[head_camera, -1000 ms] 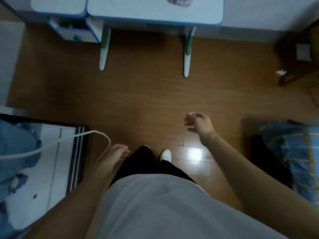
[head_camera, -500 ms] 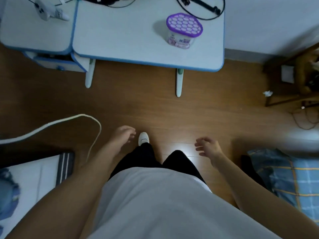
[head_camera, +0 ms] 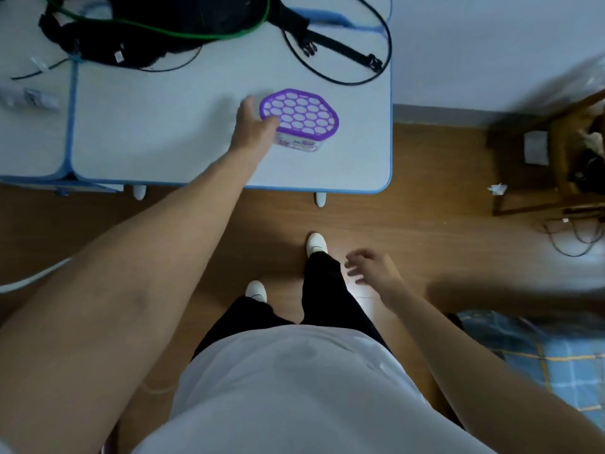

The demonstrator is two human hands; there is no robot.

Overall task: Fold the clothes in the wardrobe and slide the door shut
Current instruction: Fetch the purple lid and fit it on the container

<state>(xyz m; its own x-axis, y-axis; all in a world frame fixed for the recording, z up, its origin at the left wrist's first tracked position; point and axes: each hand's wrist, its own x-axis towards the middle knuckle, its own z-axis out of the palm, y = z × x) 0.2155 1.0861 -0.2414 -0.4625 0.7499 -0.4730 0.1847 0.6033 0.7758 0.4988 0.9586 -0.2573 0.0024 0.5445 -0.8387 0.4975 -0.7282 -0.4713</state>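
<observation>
The left hand (head_camera: 253, 126) reaches across the tabletop (head_camera: 163, 139) and seems to curl round the left side of the purple-lidded tub (head_camera: 299, 114), thumb at its rim, likely to lift it. The right hand (head_camera: 371, 270) hangs loose and empty above the floor (head_camera: 425, 204). The wardrobe and its clothes are out of view; the blurred checked cloth (head_camera: 556, 355), cut off at lower right, may be bedding.

tub (head_camera: 301, 116) with a purple honeycomb lid (label on its side) stands upright on the pale table (head_camera: 163, 136).
</observation>
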